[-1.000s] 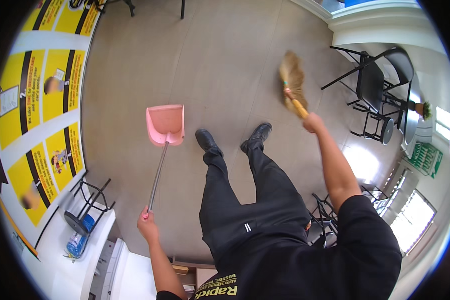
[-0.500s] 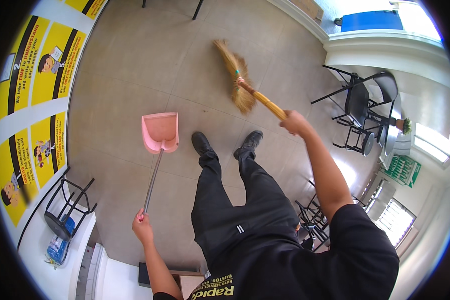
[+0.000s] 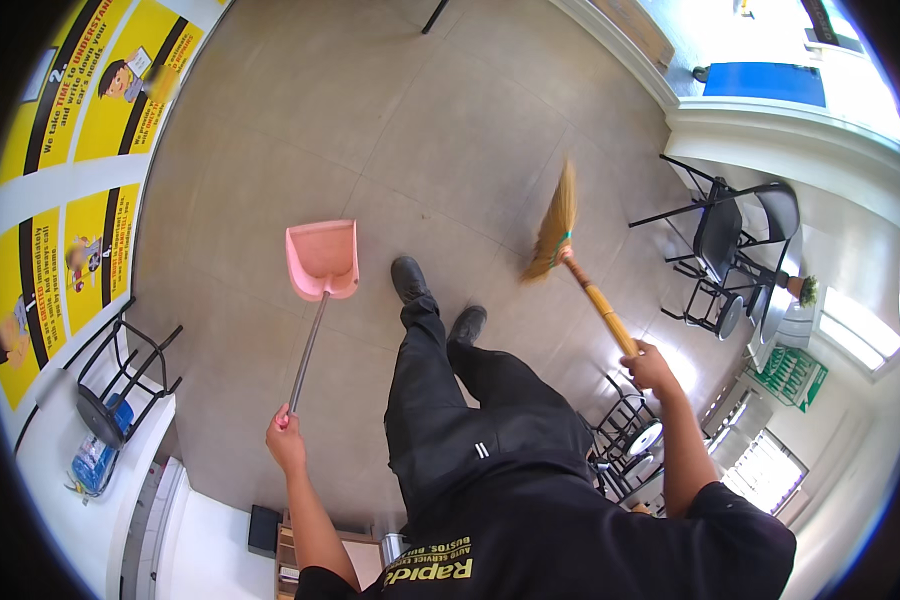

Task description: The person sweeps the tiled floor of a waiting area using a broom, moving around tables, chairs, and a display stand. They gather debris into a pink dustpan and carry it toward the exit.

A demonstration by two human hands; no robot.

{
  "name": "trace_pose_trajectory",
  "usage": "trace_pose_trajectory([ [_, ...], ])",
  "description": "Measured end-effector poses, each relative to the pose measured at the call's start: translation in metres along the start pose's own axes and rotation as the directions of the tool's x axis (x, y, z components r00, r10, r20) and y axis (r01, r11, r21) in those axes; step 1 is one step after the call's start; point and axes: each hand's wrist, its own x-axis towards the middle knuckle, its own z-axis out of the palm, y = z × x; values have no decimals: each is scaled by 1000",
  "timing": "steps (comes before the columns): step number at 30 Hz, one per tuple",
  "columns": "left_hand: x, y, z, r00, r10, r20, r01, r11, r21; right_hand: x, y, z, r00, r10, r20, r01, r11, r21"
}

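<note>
In my right hand (image 3: 652, 368) is a broom (image 3: 600, 303), gripped near the end of its yellow-brown handle. Its straw bristles (image 3: 558, 222) fan out over the floor, ahead and to the right of my feet. My left hand (image 3: 286, 440) is closed around the top of a long grey handle, which belongs to a pink dustpan (image 3: 323, 258). The pan's wide side faces away from me, to the left of my black shoes (image 3: 411, 280). A gap of bare floor separates the bristles from the dustpan.
Grey tiled floor (image 3: 270, 170) spreads around me. Black folding chairs (image 3: 720, 235) and a potted plant (image 3: 803, 290) stand at the right. At the left, a black stool (image 3: 120, 400) is beside a wall with yellow posters (image 3: 100, 240). More chairs (image 3: 630, 430) are at the lower right.
The broom has swung right and back toward me, its bristles turning with it. My right hand has drawn down and right. One foot has shifted back. The dustpan is almost where it was.
</note>
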Motion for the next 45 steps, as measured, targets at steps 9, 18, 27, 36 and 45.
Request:
trace_pose_trajectory([
  [9, -22, 3, -15, 1000, -23, 16, 22, 998, 59, 125, -95, 109, 915, -42, 401, -223, 776, 591],
  [18, -57, -12, 3, 998, 64, -29, -58, 984, 166, 163, -163, -5, 943, -184, 278, -80, 685, 724],
  [27, -199, 10, 51, 968, -205, -143, 187, 974, -131, 99, -79, -142, 904, -340, 258, 193, 865, 463],
  [36, -296, 22, 58, 864, -453, -220, 287, 802, -524, 17, -50, -166, 578, -137, 805, -112, 963, 244],
  [45, -323, 34, 15, 780, -515, -355, 215, 753, -622, 74, -148, 109, -4, -135, 991, -329, 936, 126],
])
